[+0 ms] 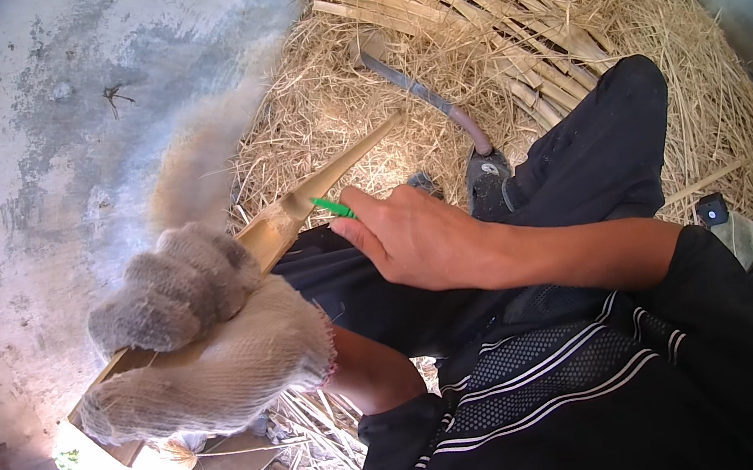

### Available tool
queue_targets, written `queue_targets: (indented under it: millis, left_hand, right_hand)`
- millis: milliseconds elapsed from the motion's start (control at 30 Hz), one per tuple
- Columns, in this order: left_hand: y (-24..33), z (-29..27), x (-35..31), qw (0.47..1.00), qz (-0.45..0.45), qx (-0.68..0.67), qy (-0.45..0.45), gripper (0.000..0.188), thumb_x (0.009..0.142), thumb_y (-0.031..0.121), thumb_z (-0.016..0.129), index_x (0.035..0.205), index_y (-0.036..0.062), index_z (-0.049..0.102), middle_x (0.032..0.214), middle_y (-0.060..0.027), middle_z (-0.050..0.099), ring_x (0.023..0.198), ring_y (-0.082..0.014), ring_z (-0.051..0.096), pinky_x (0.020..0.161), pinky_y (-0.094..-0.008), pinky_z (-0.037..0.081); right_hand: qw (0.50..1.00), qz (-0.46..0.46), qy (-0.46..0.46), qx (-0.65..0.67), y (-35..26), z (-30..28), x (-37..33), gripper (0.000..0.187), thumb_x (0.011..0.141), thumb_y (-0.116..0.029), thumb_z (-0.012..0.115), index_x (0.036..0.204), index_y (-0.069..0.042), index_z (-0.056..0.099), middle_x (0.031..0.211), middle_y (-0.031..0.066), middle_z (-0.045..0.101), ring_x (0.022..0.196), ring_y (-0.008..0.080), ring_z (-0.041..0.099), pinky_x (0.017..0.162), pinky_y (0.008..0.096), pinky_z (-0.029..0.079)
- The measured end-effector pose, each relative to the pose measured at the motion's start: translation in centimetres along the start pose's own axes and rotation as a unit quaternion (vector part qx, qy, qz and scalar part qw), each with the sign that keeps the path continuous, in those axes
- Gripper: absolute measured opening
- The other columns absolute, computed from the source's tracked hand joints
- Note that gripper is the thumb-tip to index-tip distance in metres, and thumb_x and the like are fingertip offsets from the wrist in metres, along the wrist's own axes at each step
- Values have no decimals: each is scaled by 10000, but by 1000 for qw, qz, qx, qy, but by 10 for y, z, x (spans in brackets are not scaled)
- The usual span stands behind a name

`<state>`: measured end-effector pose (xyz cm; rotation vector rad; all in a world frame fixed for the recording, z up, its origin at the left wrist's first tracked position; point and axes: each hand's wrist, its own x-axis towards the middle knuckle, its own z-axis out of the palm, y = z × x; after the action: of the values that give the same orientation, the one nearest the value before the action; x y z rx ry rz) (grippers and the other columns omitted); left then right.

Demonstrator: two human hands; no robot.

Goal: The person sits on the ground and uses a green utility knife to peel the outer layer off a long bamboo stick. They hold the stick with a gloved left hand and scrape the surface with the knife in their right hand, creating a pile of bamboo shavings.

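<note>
My left hand [204, 334], in a knitted grey-white work glove, is closed round a split piece of bamboo [271, 231]. The bamboo slants from the lower left up to a tapered end over the straw, and a node crosses its hollow inner face. In my bare right hand [426, 235], pinched between thumb and forefinger, is a small green pointed tool [332, 207]. Its tip lies at the bamboo's edge near the node; whether it touches I cannot tell. The rest of the tool is hidden in my fingers.
A sickle [417, 87] with a curved blade and brown handle lies on straw [304, 98] beyond my hands, by my shoe [488, 181]. Bamboo strips [498, 6] are heaped at the far right. A stained pale wall [75, 156] rises at left. A small black box [712, 210] sits at right.
</note>
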<state>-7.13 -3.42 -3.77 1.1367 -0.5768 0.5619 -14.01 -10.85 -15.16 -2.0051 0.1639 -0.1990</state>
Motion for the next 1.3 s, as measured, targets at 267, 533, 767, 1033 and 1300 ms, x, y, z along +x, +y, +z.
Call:
queue_targets:
  millis: [267, 533, 767, 1033, 1300]
  left_hand:
    - [6, 0, -10, 997, -28, -75, -19, 656, 918, 712, 375, 543, 179, 301, 469, 53, 217, 368, -75, 163, 324, -237, 173]
    - [5, 4, -16, 994, -19, -96, -57, 646, 903, 714, 422, 572, 164, 350, 476, 52, 237, 371, -70, 172, 339, -228, 165]
    - [5, 4, -14, 989, -36, -124, -70, 634, 916, 698, 414, 572, 169, 359, 478, 55, 245, 369, -70, 195, 340, -231, 172]
    - [-3, -21, 1, 962, -33, -168, -212, 648, 875, 745, 423, 627, 148, 374, 449, 37, 296, 358, -75, 243, 361, -240, 225]
    - [-4, -32, 10, 948, -62, -188, -248, 646, 873, 744, 432, 616, 154, 381, 443, 37, 303, 356, -78, 243, 360, -241, 226]
  right_hand:
    - [1000, -4, 2, 8, 7, -14, -3, 306, 994, -251, 481, 1013, 52, 519, 630, 299, 581, 622, 500, 592, 581, 542, 474]
    - [997, 54, 27, -40, 46, -1, -3, 322, 993, -276, 481, 994, 39, 548, 636, 296, 585, 638, 498, 599, 591, 548, 481]
    - [997, 35, 1, -75, 59, 1, 2, 356, 1009, -289, 430, 1021, 53, 532, 729, 304, 615, 724, 498, 612, 659, 546, 491]
    - [999, -28, 26, 30, 1, -20, -10, 316, 998, -280, 472, 1026, 23, 557, 639, 262, 601, 640, 491, 603, 606, 529, 493]
    - [999, -26, 40, -7, -6, -16, -16, 292, 981, -270, 512, 1009, 19, 537, 564, 250, 572, 561, 456, 610, 504, 501, 503]
